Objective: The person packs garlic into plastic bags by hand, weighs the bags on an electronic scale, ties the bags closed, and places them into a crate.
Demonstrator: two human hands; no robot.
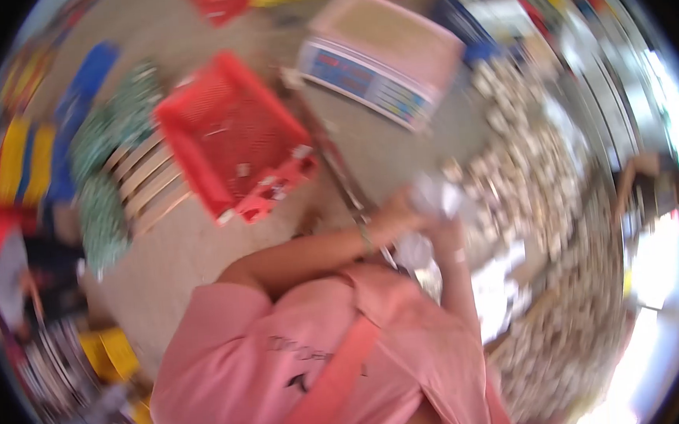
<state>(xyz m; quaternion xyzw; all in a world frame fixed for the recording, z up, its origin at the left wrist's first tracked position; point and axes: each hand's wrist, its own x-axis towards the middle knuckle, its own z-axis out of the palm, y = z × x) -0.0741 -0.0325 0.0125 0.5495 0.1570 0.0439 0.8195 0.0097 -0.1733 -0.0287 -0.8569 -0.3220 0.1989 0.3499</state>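
Both my hands meet in front of my chest, over the edge of a pale heap. My left hand (399, 214) is closed on a whitish, see-through plastic bag (441, 196), and a thin band circles that wrist. Close beside it, my right hand (440, 231) is closed on the same bag from the other side. Motion blur hides the single fingers. More clear plastic (416, 251) shows just below the hands, between my forearms. The heap of small cream-coloured pieces (520, 170) lies to the right of my hands; their kind is too blurred to tell.
A red plastic crate (188, 155) with small bits inside stands ahead left, by a wooden pallet (149, 181) and green net sacks (102, 215). A weighing scale (381, 58) stands ahead. Other people are at the far left (29, 281) and right (649, 185).
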